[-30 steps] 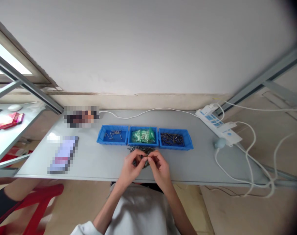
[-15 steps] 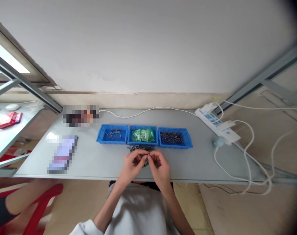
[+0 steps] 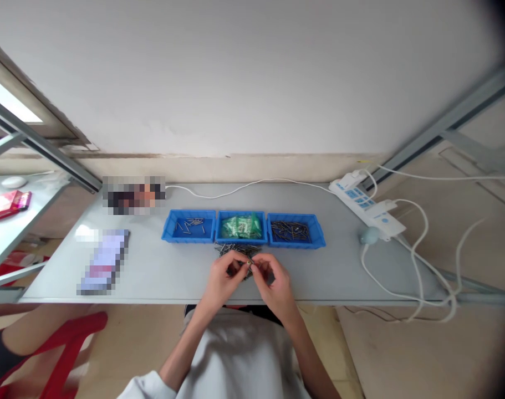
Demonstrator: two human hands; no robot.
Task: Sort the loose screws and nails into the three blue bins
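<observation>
My left hand (image 3: pixel 224 275) and my right hand (image 3: pixel 275 277) meet over the table's front part, thumbs and forefingers pinched together. Between their fingertips is a small metal piece (image 3: pixel 249 262), too tiny to make out exactly. Just beyond and partly under the fingers lies a loose pile of dark metal screws (image 3: pixel 235 249). Behind the pile, three blue trays stand side by side. In the left tray (image 3: pixel 168 235) are several silvery pins or screws; the middle tray (image 3: pixel 240 242) holds green-tinted plastic bags, and the right tray (image 3: pixel 319 237) many dark screws.
A pixelated phone (image 3: pixel 105 260) lies on the grey table (image 3: pixel 152 277) at left, with another blurred object (image 3: pixel 136 197) behind it. A white power strip (image 3: pixel 364 208) with trailing cables is at right. Beside me at left are another person's leg (image 3: pixel 31 338) and a red stool (image 3: pixel 77 327).
The view has shifted slightly. My fingertips have turned a little, so the small metal piece between them shows more. Both hands stay pinched together over the pile.
</observation>
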